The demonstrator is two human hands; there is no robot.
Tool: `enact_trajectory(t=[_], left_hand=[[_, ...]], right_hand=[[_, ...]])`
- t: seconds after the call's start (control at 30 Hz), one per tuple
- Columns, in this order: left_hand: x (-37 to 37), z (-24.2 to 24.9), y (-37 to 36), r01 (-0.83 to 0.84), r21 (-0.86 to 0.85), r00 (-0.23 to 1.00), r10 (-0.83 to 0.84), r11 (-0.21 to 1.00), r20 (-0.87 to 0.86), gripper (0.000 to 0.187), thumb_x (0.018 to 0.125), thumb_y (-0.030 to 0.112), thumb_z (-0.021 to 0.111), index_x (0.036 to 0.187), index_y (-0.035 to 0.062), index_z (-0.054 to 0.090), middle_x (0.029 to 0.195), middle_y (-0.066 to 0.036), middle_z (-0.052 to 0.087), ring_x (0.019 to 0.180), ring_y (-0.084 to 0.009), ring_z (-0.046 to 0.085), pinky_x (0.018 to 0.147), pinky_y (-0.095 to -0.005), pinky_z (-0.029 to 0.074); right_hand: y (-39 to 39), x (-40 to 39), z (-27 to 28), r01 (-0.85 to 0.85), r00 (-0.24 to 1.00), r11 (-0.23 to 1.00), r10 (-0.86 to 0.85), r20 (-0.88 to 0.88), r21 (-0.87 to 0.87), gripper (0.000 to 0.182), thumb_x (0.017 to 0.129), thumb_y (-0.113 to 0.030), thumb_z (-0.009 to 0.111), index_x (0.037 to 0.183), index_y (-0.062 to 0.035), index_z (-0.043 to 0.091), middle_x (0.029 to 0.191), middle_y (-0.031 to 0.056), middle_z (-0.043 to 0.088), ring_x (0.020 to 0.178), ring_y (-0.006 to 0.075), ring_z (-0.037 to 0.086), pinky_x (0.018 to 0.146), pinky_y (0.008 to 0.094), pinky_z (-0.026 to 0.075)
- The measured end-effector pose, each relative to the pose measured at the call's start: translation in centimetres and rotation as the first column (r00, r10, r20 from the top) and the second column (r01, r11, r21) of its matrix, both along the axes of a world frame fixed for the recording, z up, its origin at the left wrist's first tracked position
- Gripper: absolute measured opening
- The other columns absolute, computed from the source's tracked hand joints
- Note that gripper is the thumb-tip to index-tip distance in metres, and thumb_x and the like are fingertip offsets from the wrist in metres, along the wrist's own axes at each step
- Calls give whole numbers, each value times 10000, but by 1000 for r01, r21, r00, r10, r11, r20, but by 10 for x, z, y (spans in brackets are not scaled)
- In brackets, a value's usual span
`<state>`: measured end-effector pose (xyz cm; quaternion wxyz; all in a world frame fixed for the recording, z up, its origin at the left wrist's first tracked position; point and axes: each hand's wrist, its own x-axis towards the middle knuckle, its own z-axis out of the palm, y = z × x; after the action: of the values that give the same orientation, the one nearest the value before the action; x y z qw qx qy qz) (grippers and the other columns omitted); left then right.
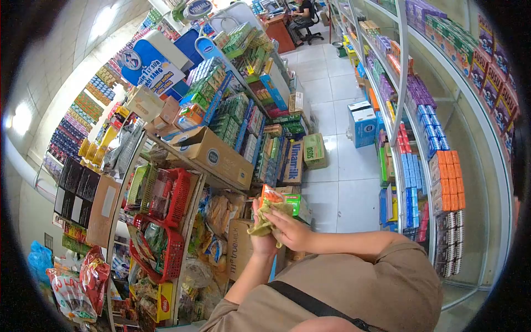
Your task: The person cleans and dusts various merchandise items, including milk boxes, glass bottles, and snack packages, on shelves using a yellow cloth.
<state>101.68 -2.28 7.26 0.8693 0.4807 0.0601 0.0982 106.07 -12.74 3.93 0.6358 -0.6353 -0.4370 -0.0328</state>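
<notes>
In front of my chest I have a small orange-and-white carton with a yellow-green cloth around its lower part. My left hand is closed about the carton from the left, and the cloth covers part of its palm side. From the right, my right hand presses the cloth against the carton with its fingers together. The carton's lower end is hidden by the cloth and my fingers. Just beyond my hands is a green-and-white box. A brown TH true milk carton stands below them to the left.
Red baskets with packets sit on a rack at the left. Stacked milk packs fill the shelves ahead. A glass-fronted cabinet with small cartons lines the right. A blue-and-white box stands on the tiled aisle; a person sits far back.
</notes>
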Motion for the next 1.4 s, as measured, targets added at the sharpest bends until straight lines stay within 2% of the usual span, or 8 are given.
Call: enact_trajectory(t=[0.27,0.4,0.8,0.93,1.03,1.17,1.33,1.4], left_hand=[[-30,17,4,164,-247,986,-161,955,33,544,971,442,247,1454,212,149,1470,-52,258,1330,-284,286,1080,-487,228],[-18,20,43,31,-364,999,-24,931,23,524,974,448,208,1434,196,207,1433,-125,311,1299,-317,332,1073,-498,253],[-57,3,53,58,-310,994,-84,949,-69,632,947,522,251,1440,132,185,1424,-129,318,1299,-289,335,1063,-461,271],[-57,-18,80,145,137,977,-120,980,-179,710,911,525,416,1427,84,209,1366,-98,370,1179,-233,441,981,-403,352],[-63,-58,102,104,697,980,47,709,-193,695,887,431,534,1401,62,248,1377,-89,362,1156,-228,459,967,-404,365],[-74,-68,73,125,12,978,-121,992,-171,707,850,366,608,1386,76,251,1377,-87,368,1217,-250,423,1003,-417,356],[-67,-47,42,101,-277,950,-176,956,-259,451,994,318,224,1390,103,230,1392,-139,340,1250,-370,385,981,-634,343],[-64,-37,40,97,-291,940,-183,952,-286,436,996,298,238,1377,87,254,1366,-141,378,1216,-366,429,968,-586,392]], right_hand=[[9,42,15,-17,958,1000,15,-286,-7,467,824,-61,568,1279,-55,464,1344,194,420,1278,325,376,1058,386,293],[28,7,4,33,942,973,45,333,-227,552,810,-148,616,1323,-90,419,1365,170,396,1295,323,345,1067,440,281],[16,18,-23,-19,924,916,170,343,-401,754,647,-115,729,1331,-158,415,1339,180,429,1175,334,480,970,419,399],[19,24,-33,-235,963,907,168,-211,-349,542,745,-108,698,1245,-83,489,1167,155,572,1035,242,579,878,349,460],[25,25,-29,-303,837,942,191,-513,-142,410,807,-153,688,1153,4,533,1080,105,621,989,151,573,856,305,458],[30,12,-16,-328,834,922,179,-521,-208,465,799,-239,699,1151,2,514,1059,142,622,962,237,596,855,340,450],[35,13,-26,37,962,907,-146,-231,-420,455,831,-280,633,1155,4,488,1148,244,529,1039,388,528,863,390,430],[33,11,-21,135,971,929,-193,-140,-344,449,848,-271,604,1182,-2,475,1203,260,486,1098,404,487,890,404,417]])
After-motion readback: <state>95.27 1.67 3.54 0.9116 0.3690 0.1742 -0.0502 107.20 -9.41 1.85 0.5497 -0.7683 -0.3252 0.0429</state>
